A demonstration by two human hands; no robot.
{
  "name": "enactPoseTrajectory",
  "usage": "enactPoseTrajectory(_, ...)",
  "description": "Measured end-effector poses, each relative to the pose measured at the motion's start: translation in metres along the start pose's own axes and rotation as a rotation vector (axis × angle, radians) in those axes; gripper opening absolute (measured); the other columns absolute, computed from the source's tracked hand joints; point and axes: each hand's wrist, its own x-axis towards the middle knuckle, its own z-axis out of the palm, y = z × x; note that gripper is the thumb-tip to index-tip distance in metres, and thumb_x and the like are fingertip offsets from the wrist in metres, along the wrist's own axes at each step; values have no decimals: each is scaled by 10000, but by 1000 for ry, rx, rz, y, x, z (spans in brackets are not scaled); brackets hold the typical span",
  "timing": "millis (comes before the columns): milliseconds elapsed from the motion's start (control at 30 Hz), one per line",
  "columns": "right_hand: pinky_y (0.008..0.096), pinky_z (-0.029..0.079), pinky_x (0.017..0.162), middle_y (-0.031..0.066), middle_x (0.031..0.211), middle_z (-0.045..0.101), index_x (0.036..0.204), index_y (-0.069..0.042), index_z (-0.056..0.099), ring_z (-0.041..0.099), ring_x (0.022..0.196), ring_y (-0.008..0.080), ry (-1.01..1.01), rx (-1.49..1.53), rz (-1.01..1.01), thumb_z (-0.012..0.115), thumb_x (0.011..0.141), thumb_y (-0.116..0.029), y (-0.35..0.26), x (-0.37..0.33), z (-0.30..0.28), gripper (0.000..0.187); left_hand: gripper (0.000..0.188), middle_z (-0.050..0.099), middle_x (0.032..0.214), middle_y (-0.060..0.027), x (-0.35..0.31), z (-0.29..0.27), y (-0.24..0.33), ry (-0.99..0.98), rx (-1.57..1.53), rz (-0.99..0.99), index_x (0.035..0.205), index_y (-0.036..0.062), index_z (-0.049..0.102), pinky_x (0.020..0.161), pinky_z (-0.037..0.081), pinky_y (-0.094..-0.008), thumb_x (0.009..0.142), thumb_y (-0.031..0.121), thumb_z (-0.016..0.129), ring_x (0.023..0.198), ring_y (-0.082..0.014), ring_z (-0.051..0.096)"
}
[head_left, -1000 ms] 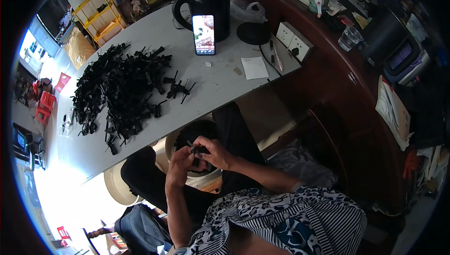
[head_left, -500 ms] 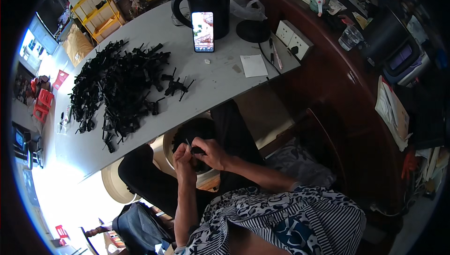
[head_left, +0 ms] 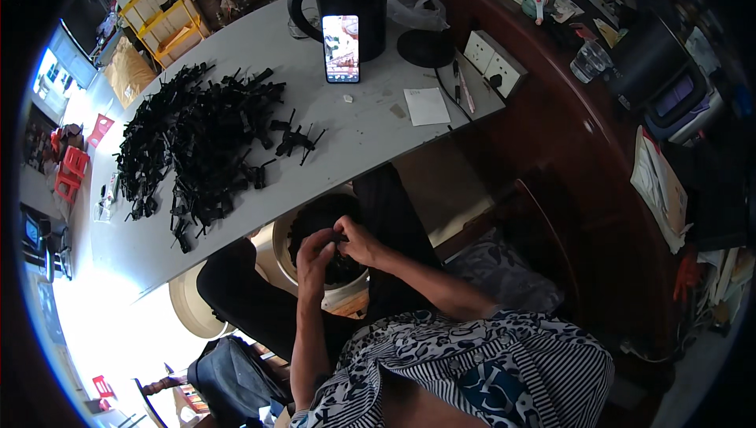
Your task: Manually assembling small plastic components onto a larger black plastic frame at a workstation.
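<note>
Fingers of my left hand (head_left: 316,248) and right hand (head_left: 359,242) pinch a small dark part (head_left: 339,237), lodged between their tips and mostly covered. I'd judge light pressure and steady wrists best, low over the pale bucket (head_left: 280,253) below, so any slip lands among its black pieces (head_left: 316,218). Farther off, a tangled black pile (head_left: 206,137) lies on the grey table (head_left: 335,133).

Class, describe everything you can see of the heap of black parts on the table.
The heap of black parts spreads over the left side of the pale grey table. It consists of many small, dark, angular pieces, plastic-looking, with thin rod-like ends sticking out. They lie tangled at all angles, overlapping too much to count. A small cluster lies at its right, and a piece juts out toward the table's near edge. It rests on the tabletop; neither hand touches it.
</note>
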Motion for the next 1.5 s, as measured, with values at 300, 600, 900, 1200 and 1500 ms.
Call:
enactPoseTrajectory(300,306,451,698,117,856,537,1170,47,302,532,782,181,-125,108,-162,575,746,1,-2,-11,14,506,240,568,793,-22,-16,23,10,131,-536,-368,960,11,557,655,419,-205,733,-63,570,740,-92,536)
enactPoseTrajectory(600,228,435,601,16,664,555,852,18,599,524,629,84,-124,402,-49,550,792,-18,-26,-11,-38,85,763,577,781,-63,-12,-10,44,217,-430,-323,1319,105,319,594,466,-240,651,-103,623,626,-125,555)
enactPoseTrajectory(900,219,425,622,3,715,573,768,-5,566,509,688,57,-10,383,-184,608,816,-107,-42,-14,-35,120,610,611,771,-66,-13,-1,43,5,-437,-302,1208,22,439,684,471,-229,647,-110,641,697,-127,582)
enactPoseTrajectory(1200,203,388,619,-20,684,503,763,-20,545,446,650,41,-217,473,-184,639,802,-133,-49,-21,-46,152,128,621,718,-69,-17,-15,26,-172,-746,-412,888,22,545,506,484,-220,771,-27,548,544,-127,590)
enactPoseTrajectory(1500,216,379,608,-11,695,480,762,-26,495,434,663,59,-98,384,-124,570,838,-94,-39,-29,-18,126,97,607,706,-74,-18,-7,34,-91,-536,-419,850,10,513,517,483,-211,774,-42,542,592,-135,601)
